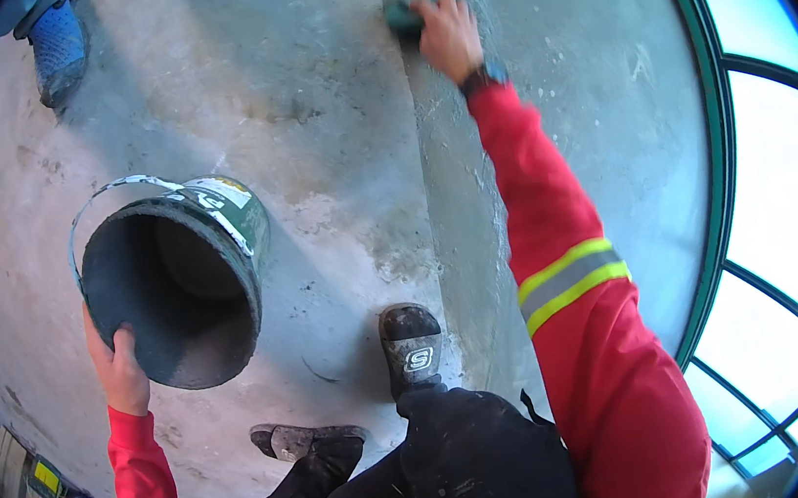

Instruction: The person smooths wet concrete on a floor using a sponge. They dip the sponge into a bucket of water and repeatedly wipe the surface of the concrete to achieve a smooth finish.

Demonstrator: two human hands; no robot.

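Observation:
On the left, my left hand (120, 369) grips the rim of a dark green bucket (253, 216). The bucket is tilted so its open mouth faces me, and its inside looks dark and bare. A white-spattered wire handle (85, 211) arches over the far side of the mouth. My right arm reaches far forward. At its end my right hand (450, 41), slightly blurred, is closed on a dark green sponge-like piece (404, 20) against the concrete surface, beside a long straight seam. Part of that piece is hidden under my fingers.
The stained concrete floor (330, 158) has a smoother grey strip (462, 242) along its right. Green-framed windows (718, 114) curve along the right side. Another person's blue shoe (59, 47) is at the far left. Assorted materials (42, 481) lie lower left, and my shoes (412, 346) are near.

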